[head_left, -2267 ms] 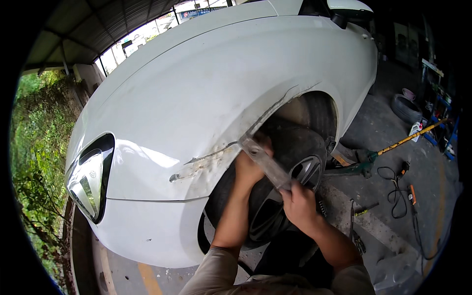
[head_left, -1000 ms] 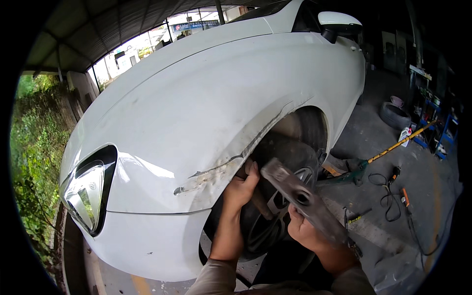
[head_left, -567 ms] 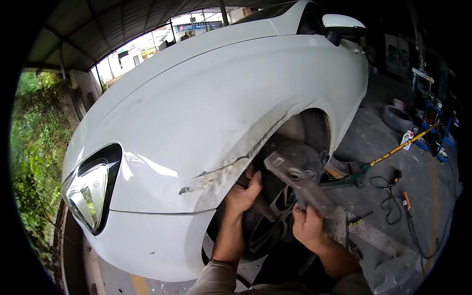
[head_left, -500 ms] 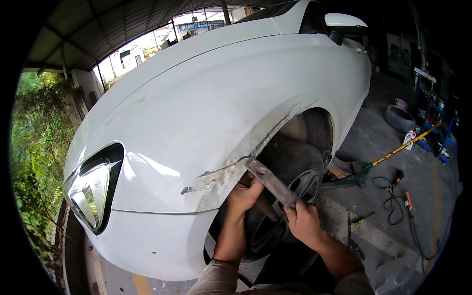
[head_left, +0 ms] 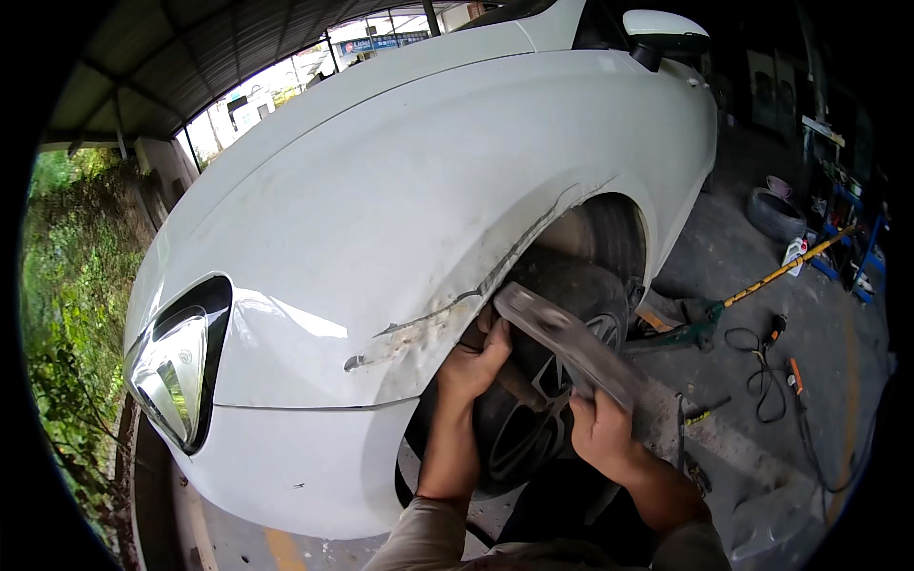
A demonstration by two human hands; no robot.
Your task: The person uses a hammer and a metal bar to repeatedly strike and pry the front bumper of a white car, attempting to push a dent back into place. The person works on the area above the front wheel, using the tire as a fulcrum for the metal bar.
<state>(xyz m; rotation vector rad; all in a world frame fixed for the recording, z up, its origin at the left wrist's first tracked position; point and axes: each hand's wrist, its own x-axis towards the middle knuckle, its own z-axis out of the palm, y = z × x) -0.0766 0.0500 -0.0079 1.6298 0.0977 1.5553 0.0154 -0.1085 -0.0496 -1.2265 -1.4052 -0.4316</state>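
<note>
A white car's front fender (head_left: 409, 219) fills the middle, creased and scraped along the wheel arch. My right hand (head_left: 602, 433) is closed round the lower end of a flat metal bar (head_left: 562, 338), which is blurred and tilted up toward the arch edge. The bar's upper end is close to the damaged edge; I cannot tell whether it touches. At the arch lip, my left hand (head_left: 473, 364) is closed with its thumb up. A brown rod-like handle (head_left: 522, 387) sticks out of it toward the wheel (head_left: 543, 419). Some left fingers are hidden behind the fender edge.
A green floor jack (head_left: 700, 324) with a long yellow handle (head_left: 790, 266) stands by the car at right. Cables (head_left: 762, 376) and small tools lie on the floor. Farther back are a loose tyre (head_left: 776, 214) and a blue rack (head_left: 857, 238). A headlight (head_left: 181, 366) is at left.
My right hand has moved a little right and down, and the flat bar has swung away from the fender edge. My left hand stays at the arch. The view has shifted slightly.
</note>
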